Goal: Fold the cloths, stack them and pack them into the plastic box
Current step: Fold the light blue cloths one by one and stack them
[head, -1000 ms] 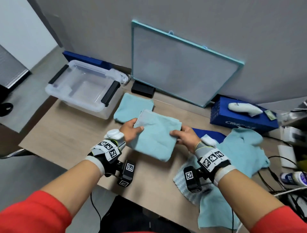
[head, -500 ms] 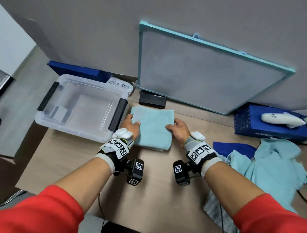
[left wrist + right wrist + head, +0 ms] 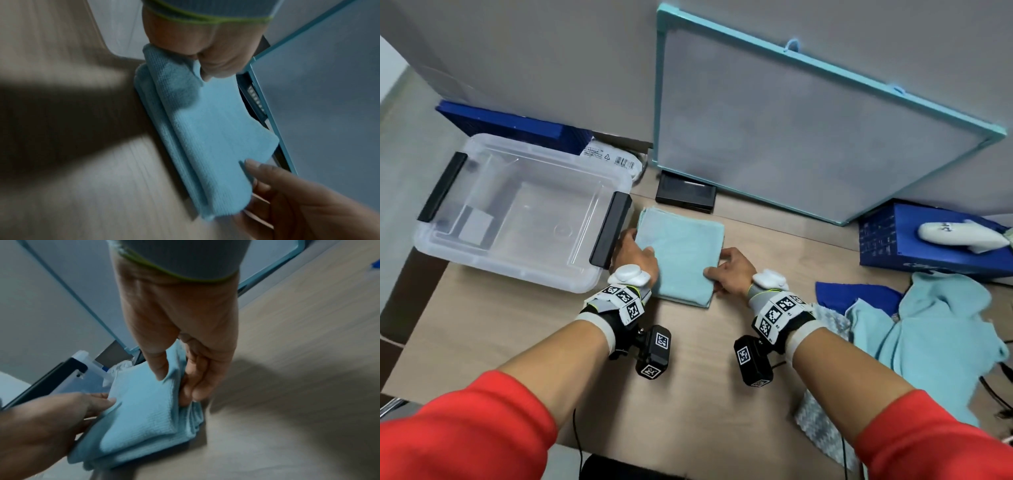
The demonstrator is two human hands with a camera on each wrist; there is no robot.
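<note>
Two folded light blue cloths (image 3: 683,251) lie stacked on the desk just right of the clear plastic box (image 3: 493,260). My left hand (image 3: 643,250) holds the stack's left edge with the thumb on top. My right hand (image 3: 714,270) pinches its right edge. In the left wrist view my left hand (image 3: 200,71) pinches the upper cloth (image 3: 216,138). The right wrist view shows my right hand (image 3: 176,382) with its thumb on the upper cloth (image 3: 148,410) and fingers tucked under its edge. The box holds no cloths.
A heap of unfolded blue cloths (image 3: 935,346) lies at the right. Behind it stands a dark blue carton (image 3: 887,246) with a white object on top. A teal-framed board (image 3: 808,137) leans on the wall above a small black box (image 3: 685,195).
Both hands carried the folded cloth from the middle of the desk leftward and back, and set it on the other folded cloth beside the box. They still hold its edges.
</note>
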